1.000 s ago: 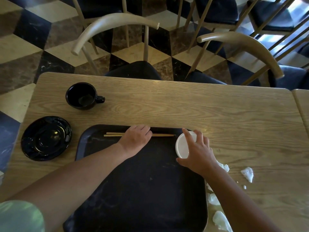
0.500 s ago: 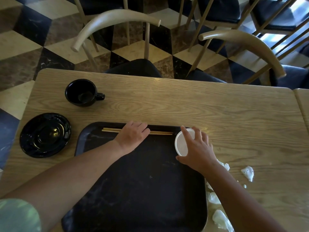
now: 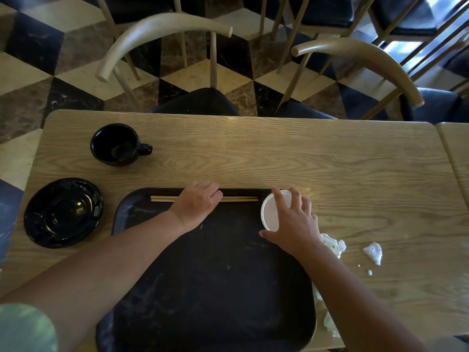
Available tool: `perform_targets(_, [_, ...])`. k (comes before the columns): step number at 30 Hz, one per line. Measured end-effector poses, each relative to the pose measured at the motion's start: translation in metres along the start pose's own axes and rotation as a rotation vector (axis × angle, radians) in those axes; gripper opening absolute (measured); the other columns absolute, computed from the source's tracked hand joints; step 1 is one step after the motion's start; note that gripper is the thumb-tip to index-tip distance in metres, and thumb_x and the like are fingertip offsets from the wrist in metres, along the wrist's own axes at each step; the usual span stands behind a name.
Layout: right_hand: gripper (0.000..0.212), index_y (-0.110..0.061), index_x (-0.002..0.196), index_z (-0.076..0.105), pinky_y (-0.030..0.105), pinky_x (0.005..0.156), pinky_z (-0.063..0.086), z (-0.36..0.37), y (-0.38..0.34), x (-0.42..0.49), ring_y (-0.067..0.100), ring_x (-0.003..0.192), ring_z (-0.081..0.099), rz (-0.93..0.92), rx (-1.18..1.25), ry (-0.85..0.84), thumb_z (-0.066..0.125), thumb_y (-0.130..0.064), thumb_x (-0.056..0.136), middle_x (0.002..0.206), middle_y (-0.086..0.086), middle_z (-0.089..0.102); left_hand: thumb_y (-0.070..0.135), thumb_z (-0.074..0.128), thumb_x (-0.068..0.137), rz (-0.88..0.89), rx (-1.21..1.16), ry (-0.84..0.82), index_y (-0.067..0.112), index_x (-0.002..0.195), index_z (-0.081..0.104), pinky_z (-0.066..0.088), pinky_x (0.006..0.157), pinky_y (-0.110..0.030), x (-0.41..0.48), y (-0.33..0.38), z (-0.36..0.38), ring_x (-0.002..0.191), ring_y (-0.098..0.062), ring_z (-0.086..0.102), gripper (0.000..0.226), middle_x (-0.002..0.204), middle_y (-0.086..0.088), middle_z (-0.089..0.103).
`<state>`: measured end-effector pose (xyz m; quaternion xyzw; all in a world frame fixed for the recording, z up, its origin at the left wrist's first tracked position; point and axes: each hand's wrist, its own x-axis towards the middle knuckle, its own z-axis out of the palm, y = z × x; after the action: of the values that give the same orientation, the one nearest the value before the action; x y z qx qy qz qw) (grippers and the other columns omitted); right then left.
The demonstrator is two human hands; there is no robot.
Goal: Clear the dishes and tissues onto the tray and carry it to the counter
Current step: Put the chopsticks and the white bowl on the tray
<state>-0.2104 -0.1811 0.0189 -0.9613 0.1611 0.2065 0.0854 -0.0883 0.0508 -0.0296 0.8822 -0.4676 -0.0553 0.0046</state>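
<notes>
A black tray [image 3: 215, 275] lies on the wooden table [image 3: 279, 158] in front of me. A pair of wooden chopsticks [image 3: 241, 198] rests along the tray's far edge, and my left hand [image 3: 196, 204] lies over their middle, fingers curled down on them. My right hand [image 3: 291, 222] grips a small white cup [image 3: 271, 212] at the tray's far right corner. A black mug [image 3: 116, 144] and a stack of black plates [image 3: 63, 212] stand on the table left of the tray. Crumpled white tissues [image 3: 333, 245] lie to the right of the tray, with another tissue piece [image 3: 373, 252] farther right.
Two wooden chairs with dark seats [image 3: 195, 102] are pushed against the table's far side. More tissue [image 3: 328, 323] lies by the tray's near right edge. A second table [image 3: 456, 148] adjoins on the right. The floor is checkered tile.
Both hands stay where they were on the chopsticks and the cup. The view has shifted slightly, so the table sits a little lower in the frame.
</notes>
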Motion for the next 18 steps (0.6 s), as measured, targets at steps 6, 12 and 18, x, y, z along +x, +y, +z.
perform_targets(6, [0.113,-0.036,0.152,0.009,0.056,0.1,0.041,0.001,-0.003,0.002,0.041,0.14,0.022,0.015,-0.003,0.01,0.08,-0.059,0.066,0.157,0.011,0.01,-0.004,0.078,0.073,0.001,0.026,0.036,0.008,0.087,0.067,0.049,0.061,-0.035,0.002,0.003,-0.002,0.072,-0.024,0.06,0.021,0.084,-0.006,0.062])
perform_targets(12, [0.116,-0.035,0.152,0.005,0.057,0.1,0.041,0.003,-0.001,0.004,0.043,0.141,0.02,-0.004,-0.013,0.005,0.079,-0.059,0.066,0.157,0.013,0.01,0.014,0.078,0.08,-0.064,0.076,-0.037,0.012,0.104,0.065,0.046,0.072,-0.032,0.001,0.011,0.002,0.088,-0.02,0.059,0.028,0.101,-0.003,0.061])
perform_targets(18, [0.13,-0.036,0.154,-0.015,0.066,0.113,0.02,-0.012,-0.001,-0.006,0.048,0.15,0.0,-0.024,0.023,-0.077,0.076,-0.068,0.067,0.165,0.021,-0.009,0.031,0.062,0.095,-0.271,0.11,-0.029,0.011,0.12,0.058,0.042,0.079,-0.037,-0.015,0.031,-0.018,0.096,-0.024,0.058,0.032,0.111,-0.006,0.058])
